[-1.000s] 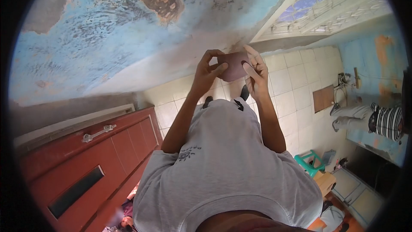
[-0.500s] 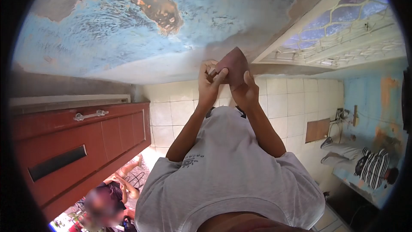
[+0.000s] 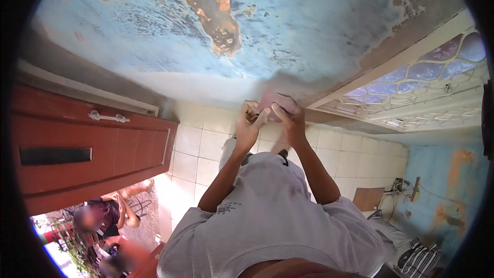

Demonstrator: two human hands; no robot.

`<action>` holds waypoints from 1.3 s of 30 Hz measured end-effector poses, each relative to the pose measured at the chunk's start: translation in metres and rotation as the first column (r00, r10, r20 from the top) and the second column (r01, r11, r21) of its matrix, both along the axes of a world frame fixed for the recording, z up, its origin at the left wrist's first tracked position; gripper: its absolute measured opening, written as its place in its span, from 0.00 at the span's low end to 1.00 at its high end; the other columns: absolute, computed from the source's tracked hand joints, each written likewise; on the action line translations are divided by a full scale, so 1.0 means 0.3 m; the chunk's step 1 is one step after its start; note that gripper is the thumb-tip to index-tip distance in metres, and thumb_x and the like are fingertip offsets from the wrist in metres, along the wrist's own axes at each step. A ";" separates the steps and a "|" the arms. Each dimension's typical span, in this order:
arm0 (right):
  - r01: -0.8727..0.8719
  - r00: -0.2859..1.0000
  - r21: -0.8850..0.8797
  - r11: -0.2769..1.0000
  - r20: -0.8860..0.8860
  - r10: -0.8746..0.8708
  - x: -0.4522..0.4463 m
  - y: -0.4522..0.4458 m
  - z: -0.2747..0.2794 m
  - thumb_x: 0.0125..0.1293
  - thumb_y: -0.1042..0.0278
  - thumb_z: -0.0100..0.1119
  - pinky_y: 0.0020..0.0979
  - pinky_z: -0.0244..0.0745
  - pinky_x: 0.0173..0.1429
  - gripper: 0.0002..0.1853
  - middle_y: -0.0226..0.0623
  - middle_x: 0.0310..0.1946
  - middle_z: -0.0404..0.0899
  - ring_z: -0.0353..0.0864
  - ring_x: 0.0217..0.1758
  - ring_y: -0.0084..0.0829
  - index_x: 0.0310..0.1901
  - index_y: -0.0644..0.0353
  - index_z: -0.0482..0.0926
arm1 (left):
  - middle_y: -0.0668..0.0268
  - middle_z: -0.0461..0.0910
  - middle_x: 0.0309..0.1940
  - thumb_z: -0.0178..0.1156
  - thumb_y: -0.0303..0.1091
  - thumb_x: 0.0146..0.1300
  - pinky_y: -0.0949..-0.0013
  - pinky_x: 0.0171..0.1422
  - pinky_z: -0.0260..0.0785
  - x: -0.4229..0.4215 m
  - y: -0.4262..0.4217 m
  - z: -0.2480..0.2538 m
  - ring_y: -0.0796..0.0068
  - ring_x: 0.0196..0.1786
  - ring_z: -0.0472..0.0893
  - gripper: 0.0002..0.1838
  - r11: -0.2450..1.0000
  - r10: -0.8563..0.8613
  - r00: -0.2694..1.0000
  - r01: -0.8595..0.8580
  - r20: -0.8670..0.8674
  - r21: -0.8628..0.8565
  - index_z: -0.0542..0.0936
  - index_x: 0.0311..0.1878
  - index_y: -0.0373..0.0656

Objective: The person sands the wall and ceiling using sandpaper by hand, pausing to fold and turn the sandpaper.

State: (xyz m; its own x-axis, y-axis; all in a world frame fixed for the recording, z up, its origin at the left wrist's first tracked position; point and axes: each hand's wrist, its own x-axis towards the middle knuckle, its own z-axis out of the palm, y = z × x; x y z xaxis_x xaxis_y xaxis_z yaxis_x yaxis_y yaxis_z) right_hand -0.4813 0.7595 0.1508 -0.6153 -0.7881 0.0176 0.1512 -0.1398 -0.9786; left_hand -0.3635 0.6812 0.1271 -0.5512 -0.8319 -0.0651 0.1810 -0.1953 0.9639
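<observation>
A reddish-brown piece of sandpaper (image 3: 268,102) is held between both hands in front of my chest, its upper part bent or curled over. My left hand (image 3: 249,126) pinches its left side, thumb in front. My right hand (image 3: 294,127) grips the right side, with its thumb pressed on the near face. Just beyond the hands rises a wall (image 3: 309,31) with worn blue paint, grey patches and a bare orange-brown strip. The back of the sheet and some fingertips are hidden.
A red door (image 3: 123,149) stands at the left, and beyond it people sit outside (image 3: 110,213). A window with a cream grille (image 3: 411,80) is on the right. Pale tiles (image 3: 206,144) cover the floor. A striped cloth item (image 3: 419,260) lies at the lower right beside cables (image 3: 399,188).
My hands have come lower in view, and the sandpaper has gone from a raised pointed shape to a bent one. My head view has shifted, showing more of the wall.
</observation>
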 end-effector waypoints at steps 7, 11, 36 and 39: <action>0.187 0.957 -0.240 0.953 0.264 -0.121 0.104 -0.115 -0.027 0.75 0.69 0.64 0.31 0.79 0.61 0.15 0.38 0.54 0.83 0.82 0.54 0.26 0.57 0.70 0.82 | 0.71 0.79 0.37 0.65 0.31 0.74 0.73 0.49 0.72 0.034 -0.246 0.016 0.82 0.43 0.79 0.08 0.924 -0.363 0.932 0.362 0.011 -0.121 0.75 0.45 0.42; 0.265 0.959 -0.234 0.935 0.165 -0.231 0.152 -0.163 0.001 0.75 0.70 0.63 0.31 0.78 0.61 0.14 0.40 0.53 0.85 0.83 0.55 0.28 0.56 0.70 0.83 | 0.66 0.81 0.46 0.66 0.30 0.73 0.69 0.51 0.76 0.044 -0.352 0.000 0.77 0.48 0.82 0.10 0.825 -0.513 0.858 0.505 0.039 -0.255 0.77 0.51 0.40; 0.395 -0.565 -0.839 0.375 -0.544 -0.621 -0.241 -0.366 0.609 0.54 0.81 0.64 0.42 0.73 0.65 0.28 0.37 0.58 0.85 0.82 0.63 0.39 0.59 0.52 0.87 | 0.48 0.61 0.71 0.60 0.37 0.76 0.52 0.63 0.64 -0.027 -0.924 0.275 0.54 0.69 0.61 0.17 -0.207 0.237 0.834 -0.458 -0.499 -0.864 0.77 0.60 0.37; 0.262 -0.557 -0.783 0.564 -0.600 -0.574 -0.224 -0.363 0.641 0.55 0.71 0.73 0.43 0.71 0.66 0.25 0.34 0.58 0.85 0.83 0.62 0.38 0.58 0.50 0.87 | 0.48 0.62 0.70 0.60 0.37 0.76 0.52 0.64 0.64 -0.035 -0.927 0.282 0.53 0.69 0.61 0.17 -0.216 0.234 0.824 -0.474 -0.516 -0.854 0.78 0.61 0.38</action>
